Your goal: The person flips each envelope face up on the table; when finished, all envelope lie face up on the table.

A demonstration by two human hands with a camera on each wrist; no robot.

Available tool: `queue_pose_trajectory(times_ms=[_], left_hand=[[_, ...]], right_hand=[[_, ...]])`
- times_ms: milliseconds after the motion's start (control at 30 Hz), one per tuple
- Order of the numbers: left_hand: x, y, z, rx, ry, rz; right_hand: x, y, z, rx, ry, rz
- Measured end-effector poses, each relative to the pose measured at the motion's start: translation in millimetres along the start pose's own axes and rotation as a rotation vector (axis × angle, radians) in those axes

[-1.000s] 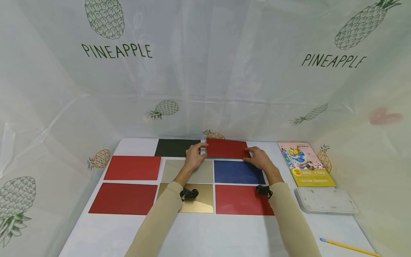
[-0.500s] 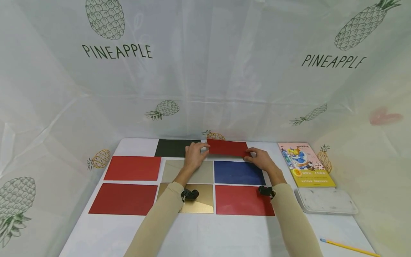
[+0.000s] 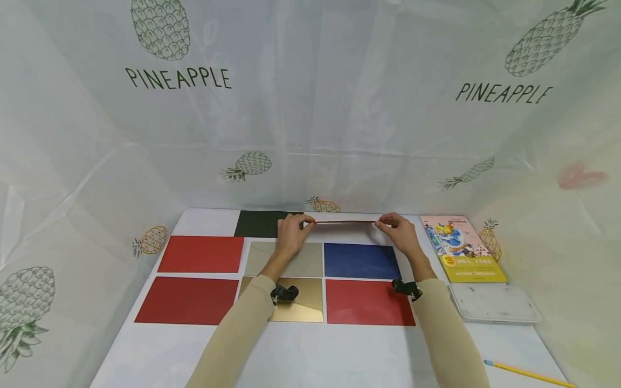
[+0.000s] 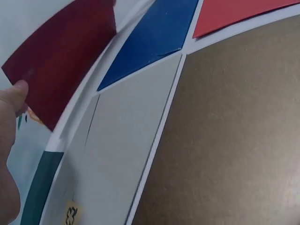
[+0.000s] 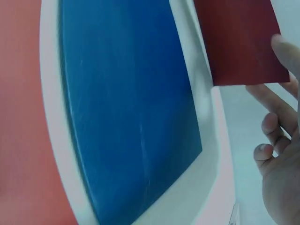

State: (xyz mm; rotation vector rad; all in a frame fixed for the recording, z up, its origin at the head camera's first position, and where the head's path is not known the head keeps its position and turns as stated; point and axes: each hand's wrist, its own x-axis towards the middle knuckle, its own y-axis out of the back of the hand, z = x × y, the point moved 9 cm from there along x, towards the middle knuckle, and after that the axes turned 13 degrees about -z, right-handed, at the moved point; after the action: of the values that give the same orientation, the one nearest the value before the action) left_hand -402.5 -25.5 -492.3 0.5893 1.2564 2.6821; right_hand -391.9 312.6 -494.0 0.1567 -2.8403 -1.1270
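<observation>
A dark red sheet of card (image 3: pixel 345 221) is held up between both hands and appears edge-on as a thin line in the head view. My left hand (image 3: pixel 291 237) pinches its left end; the left wrist view shows the thumb against the face of the red sheet (image 4: pixel 65 56). At the opposite end, my right hand (image 3: pixel 401 234) grips it between thumb and fingers, with the other fingers loosely bent below the corner. A blue sheet (image 3: pixel 359 260) lies just in front of it, beside a beige sheet (image 3: pixel 303 261). A dark green sheet (image 3: pixel 259 223) lies behind the left hand.
More sheets lie flat in rows: a gold one (image 3: pixel 308 307) under the left wrist, a red one (image 3: pixel 361 302) under the right, and two red ones (image 3: pixel 201 254) at left. A picture book (image 3: pixel 463 248), grey metal case (image 3: pixel 495 303) and yellow pencil (image 3: pixel 529 373) lie at right.
The red sheet, which showed its face earlier, has been tipped until only its edge shows in the head view. My right hand has risen and shifted slightly right; the left has barely moved.
</observation>
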Motion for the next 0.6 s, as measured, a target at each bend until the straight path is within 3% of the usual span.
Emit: queue_pose_trajectory(times_ms=[300,433,600], left_hand=[[-2.7,0.9,-1.9,-0.025,0.002,0.018],[-1.7,0.9,-5.9,-0.041,0.022,0.024],[-1.1,1.6,-8.3,-0.022,0.042,0.0]], right_hand=[[-5.4,7.1,-4.5,0.025,0.024,0.247],[-4.8,3.8,-9.2,0.066,0.043,0.26],[0.6,-3.2,-10.9,0.058,0.027,0.22]])
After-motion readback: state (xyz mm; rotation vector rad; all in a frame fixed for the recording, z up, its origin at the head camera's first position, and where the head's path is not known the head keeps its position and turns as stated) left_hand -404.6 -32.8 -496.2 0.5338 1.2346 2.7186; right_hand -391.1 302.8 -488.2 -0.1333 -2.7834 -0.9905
